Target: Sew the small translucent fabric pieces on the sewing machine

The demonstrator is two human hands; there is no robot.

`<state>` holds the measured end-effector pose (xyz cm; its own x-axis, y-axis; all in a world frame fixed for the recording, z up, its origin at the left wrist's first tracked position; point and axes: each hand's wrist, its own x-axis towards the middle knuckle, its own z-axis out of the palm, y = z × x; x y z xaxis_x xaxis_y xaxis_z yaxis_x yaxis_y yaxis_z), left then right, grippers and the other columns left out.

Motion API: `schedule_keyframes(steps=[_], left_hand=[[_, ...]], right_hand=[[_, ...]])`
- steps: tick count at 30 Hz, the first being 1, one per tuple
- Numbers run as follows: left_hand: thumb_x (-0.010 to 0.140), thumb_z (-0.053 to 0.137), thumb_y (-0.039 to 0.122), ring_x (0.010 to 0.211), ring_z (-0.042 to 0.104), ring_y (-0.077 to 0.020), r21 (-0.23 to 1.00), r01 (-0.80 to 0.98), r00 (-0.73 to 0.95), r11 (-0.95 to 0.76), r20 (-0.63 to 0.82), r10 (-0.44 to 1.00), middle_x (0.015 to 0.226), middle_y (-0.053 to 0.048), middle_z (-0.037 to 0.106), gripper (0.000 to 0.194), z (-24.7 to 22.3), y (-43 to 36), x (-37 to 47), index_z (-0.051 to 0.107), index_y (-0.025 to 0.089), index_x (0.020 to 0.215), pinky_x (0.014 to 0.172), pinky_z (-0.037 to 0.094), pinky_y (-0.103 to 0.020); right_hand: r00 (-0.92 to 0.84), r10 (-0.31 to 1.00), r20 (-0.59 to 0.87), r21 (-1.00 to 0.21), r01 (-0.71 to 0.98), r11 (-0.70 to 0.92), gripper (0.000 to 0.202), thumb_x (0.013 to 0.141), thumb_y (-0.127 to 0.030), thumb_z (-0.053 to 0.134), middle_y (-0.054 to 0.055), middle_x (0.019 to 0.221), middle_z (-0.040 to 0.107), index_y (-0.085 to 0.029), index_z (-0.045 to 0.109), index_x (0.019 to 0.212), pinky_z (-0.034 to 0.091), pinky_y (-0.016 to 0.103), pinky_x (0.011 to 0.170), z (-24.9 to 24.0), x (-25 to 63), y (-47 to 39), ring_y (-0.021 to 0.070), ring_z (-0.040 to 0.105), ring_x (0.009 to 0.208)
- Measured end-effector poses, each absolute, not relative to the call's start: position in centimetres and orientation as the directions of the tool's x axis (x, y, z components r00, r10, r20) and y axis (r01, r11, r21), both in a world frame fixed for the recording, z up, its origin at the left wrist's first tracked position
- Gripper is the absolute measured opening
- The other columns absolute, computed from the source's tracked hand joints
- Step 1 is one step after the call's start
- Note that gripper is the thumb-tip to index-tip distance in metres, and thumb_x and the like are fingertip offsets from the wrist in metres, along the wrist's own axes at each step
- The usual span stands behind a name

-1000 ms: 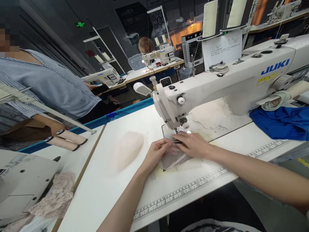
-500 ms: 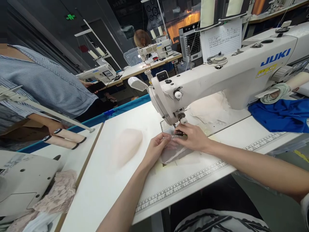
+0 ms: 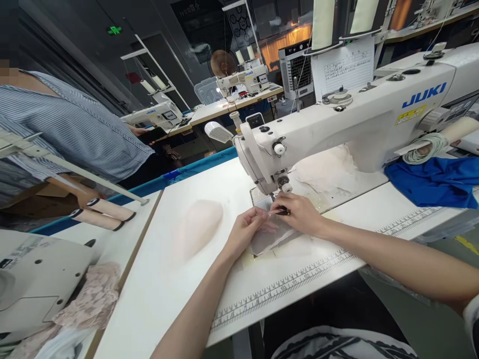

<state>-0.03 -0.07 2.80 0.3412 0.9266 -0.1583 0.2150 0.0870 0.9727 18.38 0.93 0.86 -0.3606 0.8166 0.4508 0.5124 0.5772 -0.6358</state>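
Just in front of the needle of a white sewing machine (image 3: 310,124), my two hands meet over a piece of sheer pale fabric (image 3: 267,243). My left hand (image 3: 244,230) pinches the fabric's edge between thumb and fingers. Held in my right hand (image 3: 301,213) are small dark thread snips (image 3: 283,211), mostly covered by the fingers, and its fingertips also touch the fabric edge beside the left ones. On the table to the left lies a pale moulded cup (image 3: 204,224). Another pale cup piece (image 3: 324,167) rests under the machine arm.
Blue cloth (image 3: 434,179) and a coil of pale cord (image 3: 422,148) lie at the right. A printed ruler (image 3: 284,286) runs along the front edge. At the left are thread cones (image 3: 108,214), pink lace (image 3: 97,296) and a person in a striped shirt (image 3: 82,127).
My fingertips have drawn together at the fabric edge, and the snips are now more hidden in my right hand. The view has shifted slightly; the cups lie where they were.
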Motion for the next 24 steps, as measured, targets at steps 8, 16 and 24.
schedule_keyframes(steps=[8,16,24], left_hand=[[0.076,0.067,0.045,0.061,0.065,-0.0166,0.973,0.224,0.346,0.058,-0.135,0.929,0.066,-0.002,0.070,0.031,2.7,-0.2,-0.1,0.062,0.017,0.086,0.069,0.052,-0.030],[0.074,0.069,0.045,0.060,0.063,-0.0157,0.983,0.182,0.415,0.010,-0.086,0.906,0.067,-0.003,0.069,0.031,2.6,-0.4,-0.5,0.061,0.016,0.078,0.064,0.050,-0.027],[0.074,0.068,0.048,0.061,0.063,-0.0168,0.983,0.180,0.414,-0.015,-0.062,0.908,0.064,-0.003,0.067,0.034,2.7,-0.9,-0.8,0.060,0.015,0.074,0.066,0.050,-0.029]], right_hand=[[-0.390,0.783,0.485,-0.591,0.514,0.622,0.005,0.085,-0.016,0.058,0.000,0.093,0.059,-0.021,0.057,0.086,0.038,0.022,0.063,0.9,18.1,0.5,0.0126,0.056,0.077],[-0.414,0.740,0.530,-0.493,0.559,0.666,0.019,0.076,-0.005,0.057,0.000,0.089,0.058,-0.021,0.054,0.086,0.036,0.022,0.058,1.6,17.8,-0.4,0.0134,0.054,0.072],[-0.364,0.757,0.543,-0.543,0.536,0.647,0.022,0.073,0.000,0.047,0.002,0.085,0.057,-0.020,0.052,0.082,0.034,0.024,0.057,1.4,17.7,-0.7,0.0147,0.051,0.068]])
